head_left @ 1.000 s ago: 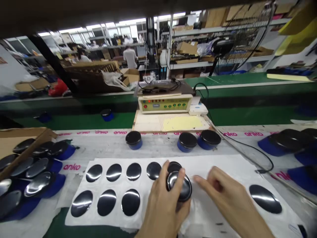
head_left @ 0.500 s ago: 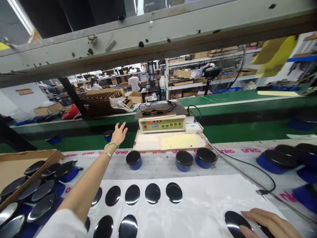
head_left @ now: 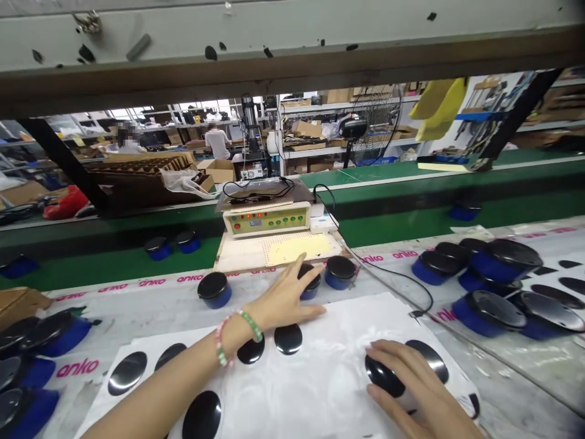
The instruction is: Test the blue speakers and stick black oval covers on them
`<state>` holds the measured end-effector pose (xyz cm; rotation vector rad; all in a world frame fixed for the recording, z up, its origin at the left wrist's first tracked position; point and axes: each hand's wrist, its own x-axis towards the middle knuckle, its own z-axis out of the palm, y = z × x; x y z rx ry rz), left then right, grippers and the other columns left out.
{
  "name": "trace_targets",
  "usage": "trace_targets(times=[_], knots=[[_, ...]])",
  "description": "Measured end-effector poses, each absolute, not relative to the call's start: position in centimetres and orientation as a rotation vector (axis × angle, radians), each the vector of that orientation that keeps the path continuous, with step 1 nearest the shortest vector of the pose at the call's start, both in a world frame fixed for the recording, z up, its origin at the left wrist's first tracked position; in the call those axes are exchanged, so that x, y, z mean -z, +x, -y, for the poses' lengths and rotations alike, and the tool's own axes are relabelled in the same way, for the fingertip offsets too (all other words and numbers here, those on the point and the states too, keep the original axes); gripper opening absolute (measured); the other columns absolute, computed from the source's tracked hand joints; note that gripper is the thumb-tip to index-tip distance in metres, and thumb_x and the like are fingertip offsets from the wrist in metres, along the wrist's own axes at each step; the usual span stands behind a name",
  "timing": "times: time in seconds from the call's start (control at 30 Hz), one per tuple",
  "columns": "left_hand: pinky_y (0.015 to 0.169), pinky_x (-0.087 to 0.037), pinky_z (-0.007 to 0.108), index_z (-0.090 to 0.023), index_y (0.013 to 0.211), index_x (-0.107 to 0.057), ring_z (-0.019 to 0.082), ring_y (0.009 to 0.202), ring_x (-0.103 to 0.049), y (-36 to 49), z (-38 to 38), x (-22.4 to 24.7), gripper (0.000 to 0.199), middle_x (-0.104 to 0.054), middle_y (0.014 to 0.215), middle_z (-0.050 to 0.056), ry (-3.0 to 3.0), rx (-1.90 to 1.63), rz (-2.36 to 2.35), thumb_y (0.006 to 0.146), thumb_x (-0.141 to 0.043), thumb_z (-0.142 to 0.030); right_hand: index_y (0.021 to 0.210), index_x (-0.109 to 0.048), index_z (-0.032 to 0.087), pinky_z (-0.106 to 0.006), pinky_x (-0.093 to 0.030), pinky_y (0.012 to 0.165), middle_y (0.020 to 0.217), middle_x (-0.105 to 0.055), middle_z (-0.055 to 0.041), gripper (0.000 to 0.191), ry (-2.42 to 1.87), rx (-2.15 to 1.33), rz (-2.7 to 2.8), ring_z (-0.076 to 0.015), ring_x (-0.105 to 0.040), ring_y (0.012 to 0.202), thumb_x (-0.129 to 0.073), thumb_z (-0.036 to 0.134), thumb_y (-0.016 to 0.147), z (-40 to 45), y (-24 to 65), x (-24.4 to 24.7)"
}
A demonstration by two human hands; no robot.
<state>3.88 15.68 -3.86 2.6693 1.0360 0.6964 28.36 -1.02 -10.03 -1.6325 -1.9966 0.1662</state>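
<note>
My left hand reaches forward over the white sheet, with fingers spread around a round blue piece with a black top. It partly hides that piece; whether the fingertips touch it I cannot tell. Similar pieces stand close by, one to the right and one to the left. My right hand lies low over the sheet. Its thumb and outstretched fingers are apart at the edge of a glossy black disc. More flat black discs lie on the sheet, including one near my left wrist.
Behind the sheet, a control box with lit indicators sits on a board. A cable runs to the right. Blue pieces cluster at the right and left. A green conveyor crosses behind; a shelf beam hangs overhead.
My left hand has come back from the conveyor and moved right to the blue piece near the board. Two blue pieces now show on the conveyor at left. The view has turned right.
</note>
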Motion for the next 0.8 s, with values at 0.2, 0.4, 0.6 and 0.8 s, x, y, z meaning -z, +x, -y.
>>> trace_targets(times=[0.2, 0.4, 0.6, 0.8], knots=[[0.110, -0.038, 0.045, -0.029, 0.141, -0.042, 0.028, 0.133, -0.042, 4.1, -16.7, 5.1, 0.056, -0.037, 0.147, 0.011, 2.608, -0.630, -1.153, 0.088, -0.059, -0.028, 0.123, -0.056, 0.024, -0.037, -0.055, 0.086, 0.123, -0.061, -0.0092, 0.038, -1.654, -0.144, 1.919, -0.0255, -0.063, 0.108, -0.043, 0.046, 0.095, -2.5, 28.3, 5.8], [0.107, -0.035, 0.058, -0.024, 0.140, -0.043, 0.037, 0.135, -0.038, 1.8, -15.6, 4.4, 0.057, -0.032, 0.149, 0.017, 2.492, -0.649, -1.388, 0.086, -0.061, -0.022, 0.143, -0.036, 0.019, -0.052, -0.052, 0.078, 0.139, -0.045, -0.0209, 0.061, -1.679, -0.213, 2.057, -0.0359, -0.066, 0.094, -0.051, 0.046, 0.091, -12.8, 26.8, 2.8], [0.117, -0.024, 0.046, -0.018, 0.151, -0.012, 0.026, 0.146, -0.017, 2.8, -10.3, 3.0, 0.083, -0.017, 0.158, 0.016, 2.369, -0.745, -1.375, 0.087, -0.060, -0.040, 0.128, -0.050, 0.019, -0.041, -0.046, 0.096, 0.126, -0.058, -0.0115, 0.037, -1.337, -0.478, 2.217, -0.0263, -0.056, 0.116, -0.045, 0.037, 0.096, -11.8, 24.7, 1.2], [0.101, -0.047, 0.040, -0.029, 0.152, -0.015, 0.027, 0.121, -0.057, 3.9, -2.1, 1.0, 0.097, -0.058, 0.135, 0.005, 1.765, -0.535, -1.309, 0.072, -0.071, -0.027, 0.126, -0.046, 0.030, -0.029, -0.048, 0.092, 0.128, -0.053, -0.0045, 0.033, -0.978, -1.035, 2.049, -0.0171, -0.057, 0.110, -0.051, 0.030, 0.093, -2.6, 22.6, 1.5]])
